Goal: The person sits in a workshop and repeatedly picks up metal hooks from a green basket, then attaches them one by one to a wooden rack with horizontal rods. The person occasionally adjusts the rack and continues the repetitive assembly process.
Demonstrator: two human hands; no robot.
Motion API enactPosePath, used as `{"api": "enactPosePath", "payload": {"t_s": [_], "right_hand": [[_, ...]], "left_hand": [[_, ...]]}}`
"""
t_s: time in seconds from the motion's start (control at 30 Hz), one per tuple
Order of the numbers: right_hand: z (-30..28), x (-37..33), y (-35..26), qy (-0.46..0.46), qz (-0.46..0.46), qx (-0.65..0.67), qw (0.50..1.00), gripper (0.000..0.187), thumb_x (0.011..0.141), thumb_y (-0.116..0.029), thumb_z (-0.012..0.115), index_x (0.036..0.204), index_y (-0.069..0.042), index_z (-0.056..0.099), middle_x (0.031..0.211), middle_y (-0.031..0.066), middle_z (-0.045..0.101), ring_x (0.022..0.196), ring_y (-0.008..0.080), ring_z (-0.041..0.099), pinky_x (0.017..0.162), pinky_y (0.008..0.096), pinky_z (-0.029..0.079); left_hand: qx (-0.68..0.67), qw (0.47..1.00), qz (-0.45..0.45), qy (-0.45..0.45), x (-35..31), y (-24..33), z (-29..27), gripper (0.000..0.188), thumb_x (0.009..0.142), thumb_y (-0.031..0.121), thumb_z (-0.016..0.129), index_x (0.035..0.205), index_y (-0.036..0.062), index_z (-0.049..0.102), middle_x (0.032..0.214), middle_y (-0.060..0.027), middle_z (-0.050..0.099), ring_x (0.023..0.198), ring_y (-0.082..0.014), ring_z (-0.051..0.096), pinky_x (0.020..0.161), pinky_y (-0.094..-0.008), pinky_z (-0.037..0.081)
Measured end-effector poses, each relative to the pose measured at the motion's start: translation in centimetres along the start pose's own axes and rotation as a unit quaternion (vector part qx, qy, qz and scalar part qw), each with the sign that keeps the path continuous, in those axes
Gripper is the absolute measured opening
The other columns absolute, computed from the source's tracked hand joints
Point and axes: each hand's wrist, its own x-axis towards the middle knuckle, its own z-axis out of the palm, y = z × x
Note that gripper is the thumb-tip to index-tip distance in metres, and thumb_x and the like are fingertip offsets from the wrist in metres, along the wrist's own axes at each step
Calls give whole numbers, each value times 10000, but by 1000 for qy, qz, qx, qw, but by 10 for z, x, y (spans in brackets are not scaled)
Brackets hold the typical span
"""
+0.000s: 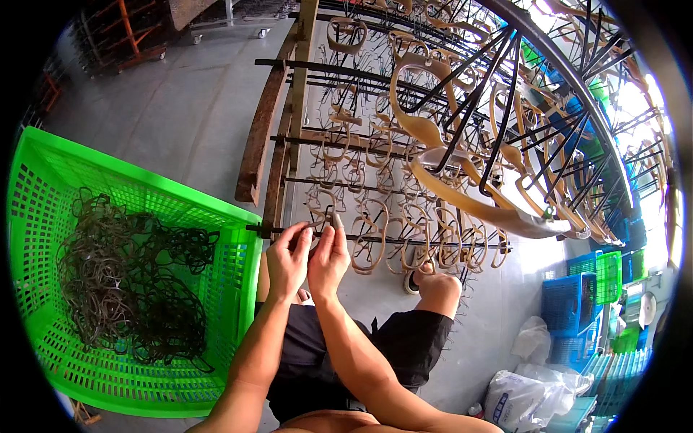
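My left hand (288,261) and my right hand (328,261) are close together at the near left end of a hanging rack, fingers pinched. An amber eyeglass frame (320,203) shows just past the fingertips, beside a dark hook; whether the fingers grip it is hidden. A pale covering sits on a right fingertip. Alongside, more eyeglass frames (372,249) hang in a row from a black bar (447,246). To my left stands a green plastic basket (155,189) with a tangled heap of dark, thin frames (108,281) inside.
Further bars of hanging frames fill the rack ahead, with a wooden post (254,137) at its left. Large frames on a curved black rack (577,94) loom close at upper right. Blue baskets (567,303) and white plastic bags (523,397) sit on the right.
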Motion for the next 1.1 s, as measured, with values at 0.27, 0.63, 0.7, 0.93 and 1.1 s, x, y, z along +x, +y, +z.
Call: {"api": "enactPosePath", "payload": {"t_s": [0.27,0.63,0.7,0.93,1.1], "right_hand": [[-9,0,7,-23,-81,-151,985,257,944,-140,485,1165,-28,553,573,-23,491,495,26,420,414,221,361],[-14,-1,-19,-83,19,-58,995,349,929,-135,499,1260,-32,457,661,30,514,567,66,461,485,246,399],[-39,-6,-12,-159,26,-17,987,390,916,-122,502,1291,-51,423,760,116,572,676,115,537,571,287,446],[-335,65,-82,-382,385,-222,810,232,902,-168,519,993,13,632,851,73,657,737,147,610,653,272,486],[-455,168,-58,47,-13,-657,753,679,745,-113,631,1351,-115,325,1213,141,468,1141,340,434,959,403,378]], "left_hand": [[-271,945,-185,-10,-2,-13,-1,202,848,186,644,884,-10,610,719,-48,606,593,-97,547,531,-239,448],[-153,980,-120,-28,9,-6,3,156,850,155,613,828,4,581,672,-22,564,546,-85,508,503,-219,415],[-104,988,-95,-66,13,-10,-1,192,859,188,614,862,-3,589,688,-10,581,640,-92,550,576,-247,449],[415,876,245,-15,24,-13,-45,320,742,116,633,1047,50,564,1106,-156,542,1041,-340,490,907,-431,381],[551,799,228,-79,31,-50,-41,268,735,144,641,984,47,623,1188,-193,527,1073,-357,489,937,-430,380]]}}
